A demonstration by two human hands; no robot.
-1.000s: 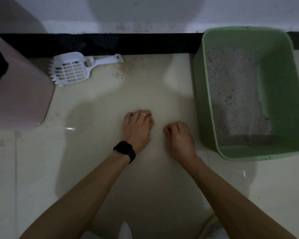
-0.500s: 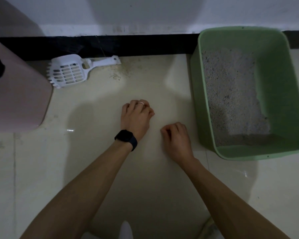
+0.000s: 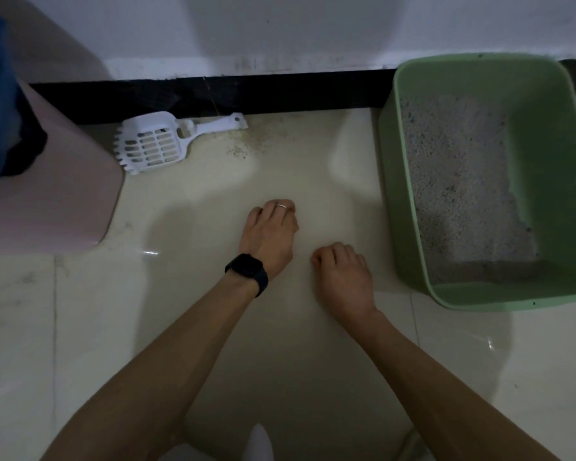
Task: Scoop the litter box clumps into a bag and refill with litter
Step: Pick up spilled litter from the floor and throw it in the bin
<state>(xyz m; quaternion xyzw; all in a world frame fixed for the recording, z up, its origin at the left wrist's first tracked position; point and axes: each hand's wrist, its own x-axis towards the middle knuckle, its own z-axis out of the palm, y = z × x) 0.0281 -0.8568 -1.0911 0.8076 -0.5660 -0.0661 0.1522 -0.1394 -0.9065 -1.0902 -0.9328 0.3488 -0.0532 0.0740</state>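
The scoop (image 3: 153,144) lay upper left of the frame, handle pointing right toward centre, nearer the left hand (image 3: 269,237) than the right hand (image 3: 343,277), which sat beside the litter box (image 3: 393,201) at right. Both hands were curled, empty, apart.

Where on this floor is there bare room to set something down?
The widest bare tile lies between the white slotted plastic scoop and the green plastic litter box, ahead of the left hand and right hand. More lies at the near left, this side of the pink plastic bin. Crowded: between right hand and litter box, and between scoop and bin.
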